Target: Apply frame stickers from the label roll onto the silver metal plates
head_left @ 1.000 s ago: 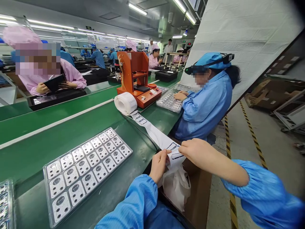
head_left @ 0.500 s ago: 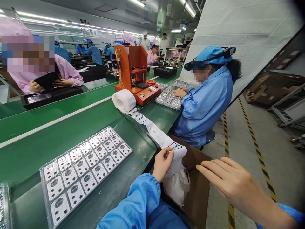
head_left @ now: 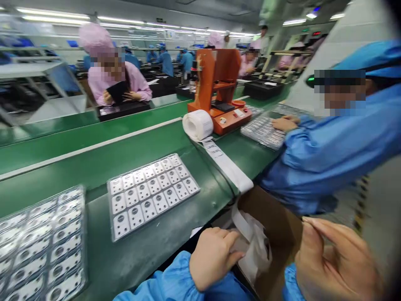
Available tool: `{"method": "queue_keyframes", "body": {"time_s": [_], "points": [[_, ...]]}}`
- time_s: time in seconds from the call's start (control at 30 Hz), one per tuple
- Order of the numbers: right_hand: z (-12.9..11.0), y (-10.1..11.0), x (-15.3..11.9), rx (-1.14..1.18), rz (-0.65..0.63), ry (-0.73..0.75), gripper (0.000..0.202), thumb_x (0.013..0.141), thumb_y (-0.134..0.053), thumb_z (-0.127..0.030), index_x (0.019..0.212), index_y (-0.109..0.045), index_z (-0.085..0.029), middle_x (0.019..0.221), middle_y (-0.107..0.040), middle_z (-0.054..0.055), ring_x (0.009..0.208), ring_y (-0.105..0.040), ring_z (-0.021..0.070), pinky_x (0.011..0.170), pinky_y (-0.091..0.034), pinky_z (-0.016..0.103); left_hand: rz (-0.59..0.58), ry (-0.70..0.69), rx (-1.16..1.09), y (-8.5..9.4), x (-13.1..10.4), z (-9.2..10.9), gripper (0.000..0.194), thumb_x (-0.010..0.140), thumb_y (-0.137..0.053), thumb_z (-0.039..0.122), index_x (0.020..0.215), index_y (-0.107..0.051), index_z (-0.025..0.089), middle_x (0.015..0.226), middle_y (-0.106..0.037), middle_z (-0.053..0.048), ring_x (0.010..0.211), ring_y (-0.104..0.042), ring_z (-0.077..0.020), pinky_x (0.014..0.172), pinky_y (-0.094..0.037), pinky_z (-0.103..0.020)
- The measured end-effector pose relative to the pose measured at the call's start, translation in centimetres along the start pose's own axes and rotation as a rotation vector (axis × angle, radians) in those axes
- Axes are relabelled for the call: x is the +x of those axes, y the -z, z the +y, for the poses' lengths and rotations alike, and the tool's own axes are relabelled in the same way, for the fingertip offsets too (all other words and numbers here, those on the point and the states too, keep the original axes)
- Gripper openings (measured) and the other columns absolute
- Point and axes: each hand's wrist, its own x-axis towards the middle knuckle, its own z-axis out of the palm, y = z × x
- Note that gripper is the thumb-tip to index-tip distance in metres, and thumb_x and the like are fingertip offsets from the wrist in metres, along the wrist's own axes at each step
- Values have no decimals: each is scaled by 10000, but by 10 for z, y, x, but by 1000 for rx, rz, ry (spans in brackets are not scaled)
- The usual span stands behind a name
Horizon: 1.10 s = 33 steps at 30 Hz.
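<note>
We see our white label strip [head_left: 230, 168] running from its roll [head_left: 200, 125] across the counter [head_left: 194, 209] and over the near edge into a cardboard box [head_left: 280, 213]; near it our left hand [head_left: 216, 257] is loosely curled, thumb and forefinger parted, visibly gripping nothing; at near right our right hand [head_left: 336, 255] pinches, on what we cannot tell; left lies a tray of silver parts [head_left: 153, 194], far off an orange machine [head_left: 205, 90]

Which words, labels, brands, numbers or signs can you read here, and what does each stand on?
No text can be read.
White sticker on the orange machine: too small and blurred.
Red lit display at the back: too blurred.
Green lit sign beside it: too small.
Small dark overhead sign: too small.
Paper strip from the roll: dark marks, no legible words.
</note>
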Motion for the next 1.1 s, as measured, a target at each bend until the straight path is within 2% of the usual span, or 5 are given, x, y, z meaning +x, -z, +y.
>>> {"method": "queue_keyframes", "body": {"time_s": [0.27, 0.4, 0.6, 0.87, 1.1], "points": [[-44, -124, -44, 426, -221, 188, 281, 819, -697, -34, 1042, -676, -203, 861, -721, 35, 707, -676, 176, 698, -514, 330, 402, 399, 76, 50, -120, -69, 294, 934, -542, 403, 1142, -633, 217, 993, -720, -46, 898, -666, -202, 792, -507, -314], [-81, -163, -78, 672, -339, 14, 176, 875, -652, -112, 1001, -676, -232, 863, -720, 33, 739, -689, 179, 677, -547, 312, 470, 664, 276, 84, -168, -103, 311, 945, -524, 367, 1173, -623, 180, 1042, -701, -86, 974, -621, -237, 848, -490, -362], [-112, -163, -118, 923, -780, -751, 217, 896, -647, -401, 918, -672, -186, 655, -598, -4, 490, -518, 119, 481, -468, 247, 247, 843, 466, 102, -178, -136, 440, 886, -611, 408, 1256, -582, 173, 1177, -628, -120, 1123, -503, -317, 922, -426, -452], [-106, -158, -121, 897, -823, -842, 268, 862, -679, -463, 920, -671, -201, 639, -551, -9, 533, -488, 125, 513, -432, 255, 140, 768, 343, 109, -175, -174, 641, 715, -754, 548, 1208, -582, 176, 1171, -537, -112, 1086, -465, -288, 927, -414, -405], [-107, -157, -121, 896, -820, -811, 245, 871, -676, -430, 924, -669, -191, 651, -563, -8, 527, -502, 121, 515, -449, 248, 257, 690, 403, 96, -177, -164, 551, 777, -732, 462, 1204, -552, 164, 1208, -569, -113, 1133, -479, -302, 938, -419, -446]]}}
